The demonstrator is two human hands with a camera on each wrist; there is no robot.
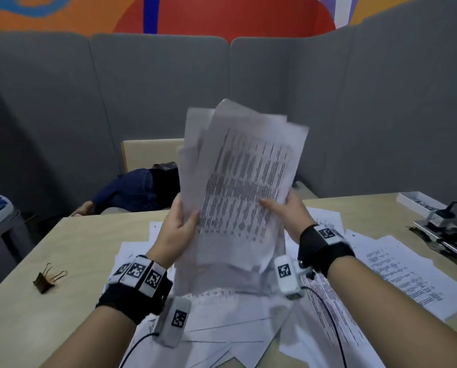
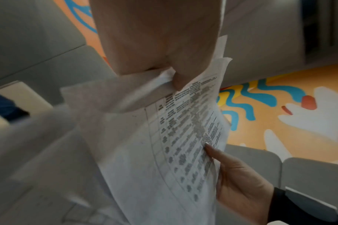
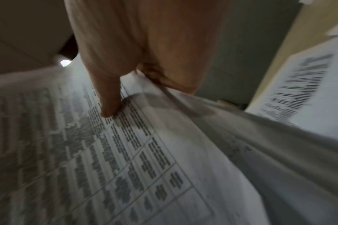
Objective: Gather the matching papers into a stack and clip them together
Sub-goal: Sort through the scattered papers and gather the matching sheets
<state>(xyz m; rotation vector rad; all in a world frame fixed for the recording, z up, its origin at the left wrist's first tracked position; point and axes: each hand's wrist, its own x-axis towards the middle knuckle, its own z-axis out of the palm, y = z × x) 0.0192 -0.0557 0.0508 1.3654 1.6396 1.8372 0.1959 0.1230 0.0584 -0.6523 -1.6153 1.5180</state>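
Note:
A loose bundle of printed papers is held upright above the table, its sheets fanned unevenly at the top and blurred. My left hand grips the bundle's left edge, thumb on the front; the left wrist view shows that thumb pinching the sheets. My right hand grips the right edge, thumb across the printed face; in the right wrist view the thumb presses on the table print. A bronze binder clip lies on the table at the left, apart from both hands.
More printed sheets lie scattered over the light wooden table under and right of my arms. A white tray and a device with a black cable sit at the far right. Grey partitions stand behind.

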